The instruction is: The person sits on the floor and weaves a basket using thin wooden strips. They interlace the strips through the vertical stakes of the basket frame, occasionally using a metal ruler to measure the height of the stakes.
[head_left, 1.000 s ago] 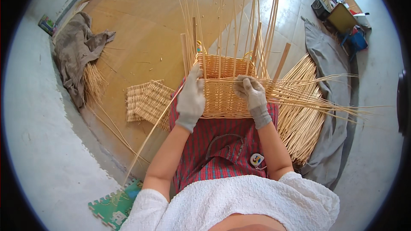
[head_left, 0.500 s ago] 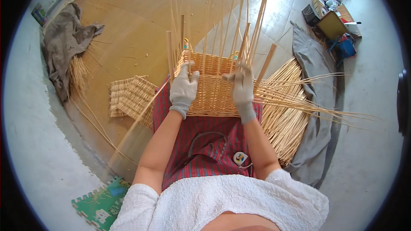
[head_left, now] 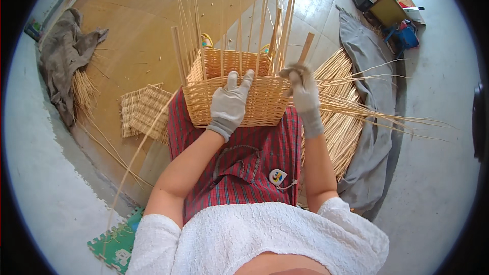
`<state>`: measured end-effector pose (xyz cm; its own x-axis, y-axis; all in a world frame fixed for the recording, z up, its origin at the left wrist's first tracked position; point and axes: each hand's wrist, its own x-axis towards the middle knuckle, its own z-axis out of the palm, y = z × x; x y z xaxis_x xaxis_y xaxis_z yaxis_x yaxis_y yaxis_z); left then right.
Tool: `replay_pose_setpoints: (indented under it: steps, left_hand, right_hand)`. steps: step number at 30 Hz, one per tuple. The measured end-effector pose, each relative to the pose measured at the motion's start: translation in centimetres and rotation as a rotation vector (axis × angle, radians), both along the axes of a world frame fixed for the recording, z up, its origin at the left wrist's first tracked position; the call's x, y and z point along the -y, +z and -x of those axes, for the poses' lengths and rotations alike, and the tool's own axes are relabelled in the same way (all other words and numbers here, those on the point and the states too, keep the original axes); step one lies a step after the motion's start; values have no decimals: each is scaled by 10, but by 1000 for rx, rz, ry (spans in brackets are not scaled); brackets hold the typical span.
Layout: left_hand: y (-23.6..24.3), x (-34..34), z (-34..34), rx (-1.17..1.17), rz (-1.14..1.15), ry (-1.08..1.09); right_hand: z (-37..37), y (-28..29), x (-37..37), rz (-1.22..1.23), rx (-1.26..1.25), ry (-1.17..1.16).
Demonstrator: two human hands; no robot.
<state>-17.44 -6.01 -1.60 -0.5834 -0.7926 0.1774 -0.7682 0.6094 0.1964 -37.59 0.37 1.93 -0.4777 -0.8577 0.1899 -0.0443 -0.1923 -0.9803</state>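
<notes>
Left hand (head_left: 230, 103): now flat on the basket (head_left: 254, 103) front, fingers spread wide.
Right hand (head_left: 304, 91): still pinching thin reeds (head_left: 367, 109) tight.

Tall pale cane uprights (head_left: 239, 15) of the half-woven tan wicker basket (head_left: 254, 103) run off the top edge; tips unseen. Grey-gloved left hand (head_left: 229, 104) covers part of the near wall. Grey-gloved right hand (head_left: 304, 94) curls at the rim corner; what its fingers pinch cannot be made out. Clutter of boxes and books (head_left: 387, 0) at upper right is too small to identify. Green foam mat (head_left: 114, 242) is partly hidden by the white sleeve.
</notes>
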Motion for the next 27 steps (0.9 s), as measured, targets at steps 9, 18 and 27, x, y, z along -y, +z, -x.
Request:
replay_pose_setpoints:
  steps: [9,18,27]
  left_hand:
    - [-2,-10,2,-221,-82,-41]
    - [15,9,2,-112,223,-185]
    - [6,-39,77,-125,-210,-195]
  right_hand:
    - [-21,63,119,-137,-943,-241]
    - [25,-8,-56,-146,42,-266]
    - [23,97,45,28,-1642,-901]
